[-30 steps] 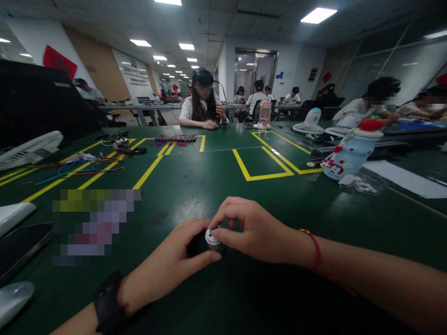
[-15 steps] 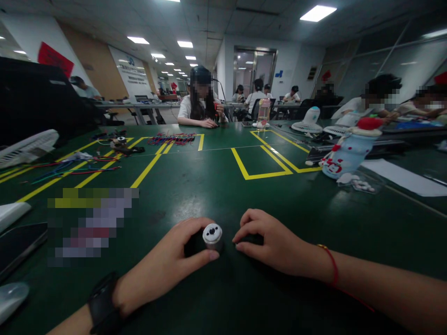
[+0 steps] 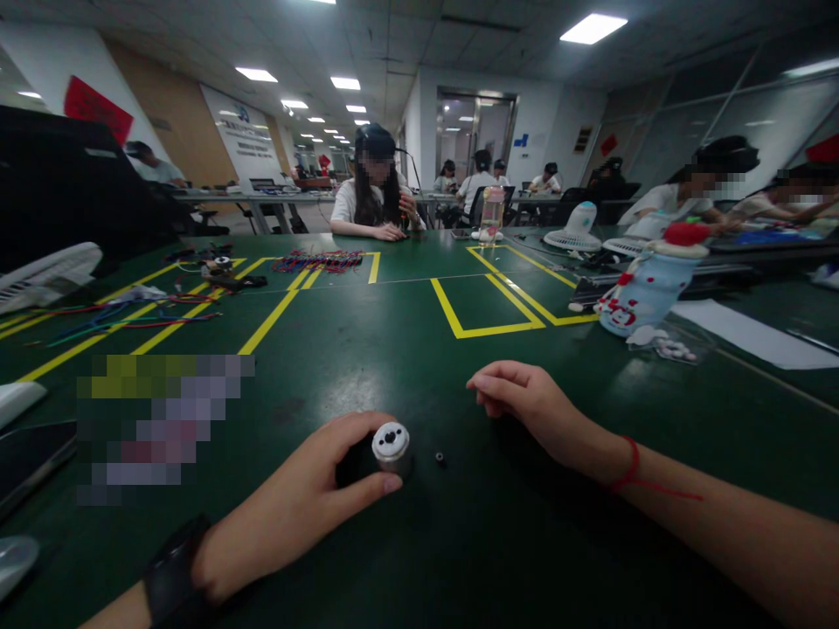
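Observation:
On the green table, my left hand [image 3: 308, 489] curls around a short silver metal cylinder [image 3: 391, 450], thumb in front and fingers behind. The cylinder stands upright, and its pale top face shows a few dark holes. Just right of it lies a tiny dark ring-like part [image 3: 440, 458], touched by neither hand. Farther right, my right hand [image 3: 530, 402] is held with thumb and fingers closed together. Nothing shows at its fingertips.
Yellow tape [image 3: 498, 332] marks the green tabletop [image 3: 367, 341]. Coloured wires [image 3: 318, 262] lie at the far left. A blue bottle [image 3: 652, 288] with a red top stands right, beside white paper [image 3: 753, 332]. Across the table sits a co-worker [image 3: 354, 205].
My right hand has moved away from the cylinder, right and farther off, and its fingers have closed. The tiny dark part now lies where its fingertips were. My left hand keeps hold.

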Available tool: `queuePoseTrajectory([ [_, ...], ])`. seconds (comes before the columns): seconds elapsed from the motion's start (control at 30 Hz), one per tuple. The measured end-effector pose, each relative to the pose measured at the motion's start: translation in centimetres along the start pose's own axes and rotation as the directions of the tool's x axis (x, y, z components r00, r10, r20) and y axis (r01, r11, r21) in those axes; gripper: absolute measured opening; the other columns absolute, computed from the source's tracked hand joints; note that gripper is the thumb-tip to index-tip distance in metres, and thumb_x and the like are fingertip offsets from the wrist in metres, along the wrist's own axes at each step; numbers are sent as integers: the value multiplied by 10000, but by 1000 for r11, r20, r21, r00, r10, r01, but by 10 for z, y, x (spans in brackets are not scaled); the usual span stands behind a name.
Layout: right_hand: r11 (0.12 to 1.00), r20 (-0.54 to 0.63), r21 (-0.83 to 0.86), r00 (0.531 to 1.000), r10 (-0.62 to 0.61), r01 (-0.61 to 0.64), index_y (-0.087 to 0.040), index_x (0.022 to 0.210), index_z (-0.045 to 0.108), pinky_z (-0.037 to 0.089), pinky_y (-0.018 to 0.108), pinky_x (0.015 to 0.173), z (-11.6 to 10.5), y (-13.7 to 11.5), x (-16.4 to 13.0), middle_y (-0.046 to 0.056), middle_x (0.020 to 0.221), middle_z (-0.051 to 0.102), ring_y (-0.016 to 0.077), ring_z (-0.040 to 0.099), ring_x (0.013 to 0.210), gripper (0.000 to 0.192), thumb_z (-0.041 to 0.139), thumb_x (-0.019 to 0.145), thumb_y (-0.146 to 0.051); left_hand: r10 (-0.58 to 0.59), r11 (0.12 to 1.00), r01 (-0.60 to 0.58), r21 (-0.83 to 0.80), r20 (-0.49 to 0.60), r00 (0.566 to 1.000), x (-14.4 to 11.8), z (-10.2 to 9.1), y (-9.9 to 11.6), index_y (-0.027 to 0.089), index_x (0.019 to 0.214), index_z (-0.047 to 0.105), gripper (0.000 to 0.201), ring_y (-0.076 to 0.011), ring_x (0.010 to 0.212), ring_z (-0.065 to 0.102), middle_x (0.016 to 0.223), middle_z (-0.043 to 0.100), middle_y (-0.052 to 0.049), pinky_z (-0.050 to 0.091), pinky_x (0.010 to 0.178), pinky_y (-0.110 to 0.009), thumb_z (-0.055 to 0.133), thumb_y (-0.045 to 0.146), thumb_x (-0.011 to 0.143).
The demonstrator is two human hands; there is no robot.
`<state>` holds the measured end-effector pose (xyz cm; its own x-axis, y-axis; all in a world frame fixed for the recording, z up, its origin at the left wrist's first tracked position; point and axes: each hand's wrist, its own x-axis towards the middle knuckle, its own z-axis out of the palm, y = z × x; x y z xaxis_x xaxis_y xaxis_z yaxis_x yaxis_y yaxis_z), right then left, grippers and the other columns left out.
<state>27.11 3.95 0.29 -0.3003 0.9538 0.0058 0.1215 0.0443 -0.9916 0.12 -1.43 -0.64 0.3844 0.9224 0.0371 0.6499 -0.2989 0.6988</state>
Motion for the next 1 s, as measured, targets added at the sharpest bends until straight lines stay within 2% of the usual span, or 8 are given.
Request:
queuePoseTrajectory([
  [0.2,993,-48,119,998,28,-22,-141,798,651,373,239,548,-2,10,7,-5,677,584,96,500,587,208,657,786,-348,-21,1000,21,15,25,999,1,1,-3,366,1219,509,429,-242,1122,563,1242,594,23,446,1005,-414,635,472,824],
  [0.4,998,-17,56,1000,12,-11,-153,794,643,387,246,563,-1,8,8,-8,684,590,100,504,596,168,634,807,-320,1,1000,-1,28,2,1000,1,1,-3,361,1215,511,422,-240,1098,574,1221,603,20,447,997,-408,630,475,826],
  [0.5,996,44,-90,999,-1,5,-153,834,649,401,252,590,1,2,3,-5,702,596,109,518,627,177,615,829,-327,-1,1000,1,22,3,1000,1,2,-3,372,1214,500,424,-237,1108,564,1231,593,29,436,1002,-406,635,472,824],
  [0.6,936,171,-334,984,-59,114,-165,893,672,413,266,620,8,-1,-6,18,802,620,127,539,691,191,594,850,-335,11,1000,-11,5,21,1000,1,2,-3,386,1193,502,382,-222,1100,560,1215,594,47,434,993,-389,626,457,839],
  [0.73,745,337,-558,920,-201,367,-200,894,705,413,296,725,23,-2,-18,19,885,612,151,547,806,134,665,803,-290,12,1000,-12,-9,24,1000,1,3,-3,388,1182,497,370,-207,1082,555,1193,592,56,428,982,-372,632,441,842],
  [0.8,711,342,-571,906,-248,410,-197,876,707,414,281,716,30,-4,-19,15,887,599,137,543,794,98,651,814,-248,20,1000,-19,-15,19,1000,2,3,-2,387,1183,492,371,-201,1080,550,1186,588,58,424,975,-361,635,429,844],
  [0.9,751,304,-491,895,-328,442,-179,899,694,420,239,645,38,-14,-16,14,891,581,110,536,744,108,606,851,-219,45,999,-44,-27,31,999,4,2,-1,377,1179,493,361,-191,1071,550,1174,586,59,430,959,-346,637,403,849],
  [1.0,737,294,-433,854,-429,519,-170,916,691,426,229,679,46,-29,-10,14,884,575,112,542,792,112,605,853,-204,54,998,-52,-43,48,997,4,2,0,366,1173,500,354,-187,1057,556,1159,590,55,444,938,-338,641,389,848],
])
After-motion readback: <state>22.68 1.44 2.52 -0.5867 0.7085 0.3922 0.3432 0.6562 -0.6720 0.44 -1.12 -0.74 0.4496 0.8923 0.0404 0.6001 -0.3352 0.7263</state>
